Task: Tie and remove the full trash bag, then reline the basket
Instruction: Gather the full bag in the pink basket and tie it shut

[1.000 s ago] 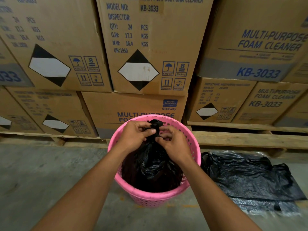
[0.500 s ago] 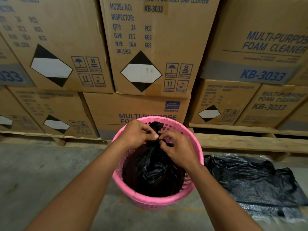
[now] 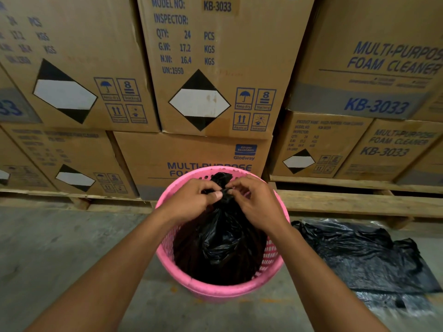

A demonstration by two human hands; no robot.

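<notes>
A full black trash bag (image 3: 223,238) sits inside a pink perforated basket (image 3: 215,287) on the concrete floor. The bag's top is gathered into a twisted neck that sticks up above the basket's far rim. My left hand (image 3: 191,200) pinches the neck from the left, thumb on the plastic. My right hand (image 3: 256,202) pinches the same neck from the right. The fingertips of both hands meet at the knot area. A flat, empty black bag (image 3: 364,257) lies spread on the floor to the right of the basket.
Stacked cardboard boxes (image 3: 211,68) of foam cleaner stand on wooden pallets (image 3: 359,202) directly behind the basket. Bare concrete floor (image 3: 60,248) stretches to the left and in front.
Both hands stay on the bag's neck, with the fingers shifting around it. The neck now stands a little higher between the fingertips.
</notes>
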